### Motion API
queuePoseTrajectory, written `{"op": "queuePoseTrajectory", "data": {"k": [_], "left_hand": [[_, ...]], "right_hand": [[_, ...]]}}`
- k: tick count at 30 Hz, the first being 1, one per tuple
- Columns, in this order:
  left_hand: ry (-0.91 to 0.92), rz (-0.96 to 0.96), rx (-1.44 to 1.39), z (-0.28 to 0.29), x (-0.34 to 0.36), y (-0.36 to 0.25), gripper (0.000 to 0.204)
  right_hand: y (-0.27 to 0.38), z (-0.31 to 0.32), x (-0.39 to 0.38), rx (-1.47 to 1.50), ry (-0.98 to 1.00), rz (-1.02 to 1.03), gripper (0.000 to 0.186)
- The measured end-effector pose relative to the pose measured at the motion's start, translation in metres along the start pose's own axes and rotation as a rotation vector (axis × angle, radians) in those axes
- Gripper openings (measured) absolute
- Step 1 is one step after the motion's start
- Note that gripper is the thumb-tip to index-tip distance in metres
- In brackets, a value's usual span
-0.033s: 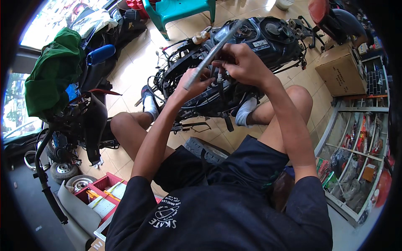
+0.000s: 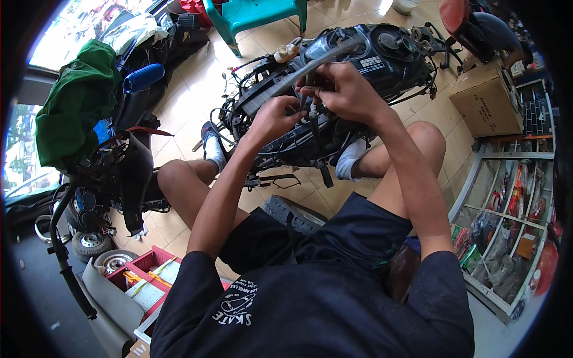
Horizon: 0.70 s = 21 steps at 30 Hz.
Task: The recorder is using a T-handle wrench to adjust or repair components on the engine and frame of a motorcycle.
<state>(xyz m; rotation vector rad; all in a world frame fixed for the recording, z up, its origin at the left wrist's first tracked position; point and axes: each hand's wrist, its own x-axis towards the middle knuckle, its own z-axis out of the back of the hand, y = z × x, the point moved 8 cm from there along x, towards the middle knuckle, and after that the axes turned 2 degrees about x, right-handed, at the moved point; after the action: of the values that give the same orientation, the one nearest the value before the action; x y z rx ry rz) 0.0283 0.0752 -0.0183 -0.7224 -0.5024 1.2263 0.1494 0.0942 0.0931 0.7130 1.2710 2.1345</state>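
A long metal T-handle wrench (image 2: 291,80) stands over a stripped black scooter frame and engine (image 2: 382,53), its crossbar blurred by motion. Just below the crossbar, my right hand (image 2: 346,90) pinches the wrench between bent fingers and thumb. On its near left side, my left hand (image 2: 276,119) is closed with curled fingers around the lower shaft. The wrench's lower end is hidden among dark parts and cables between my hands.
My feet flank the frame, and a tire (image 2: 292,215) lies before me. A green chair (image 2: 256,18) stands beyond. Another partly dismantled scooter (image 2: 134,161) is left, beside a red tool tray (image 2: 143,262). A cardboard box (image 2: 486,101) and a glass display case (image 2: 507,221) stand right.
The wrench's crossbar has turned clockwise, so it lies flatter across the picture, with its near end farther from me. Both hands stay nearly in place.
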Motion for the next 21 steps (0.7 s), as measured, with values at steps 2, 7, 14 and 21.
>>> {"op": "queuePoseTrajectory", "data": {"k": [2, 7, 14, 21], "left_hand": [[-0.051, -0.052, -0.027, 0.005, -0.002, -0.008, 0.022], [-0.102, -0.085, -0.028, 0.012, -0.005, -0.012, 0.021], [-0.171, -0.224, -0.100, 0.010, -0.004, -0.005, 0.018], [-0.088, -0.104, -0.014, 0.018, -0.006, -0.032, 0.019]], "right_hand": [[-0.002, -0.007, 0.001, -0.015, -0.019, 0.075, 0.028], [0.000, -0.014, 0.009, -0.024, -0.156, 0.132, 0.026], [0.006, -0.010, 0.007, -0.039, -0.160, 0.109, 0.016], [0.011, 0.000, -0.001, -0.092, -0.234, 0.177, 0.012]]}}
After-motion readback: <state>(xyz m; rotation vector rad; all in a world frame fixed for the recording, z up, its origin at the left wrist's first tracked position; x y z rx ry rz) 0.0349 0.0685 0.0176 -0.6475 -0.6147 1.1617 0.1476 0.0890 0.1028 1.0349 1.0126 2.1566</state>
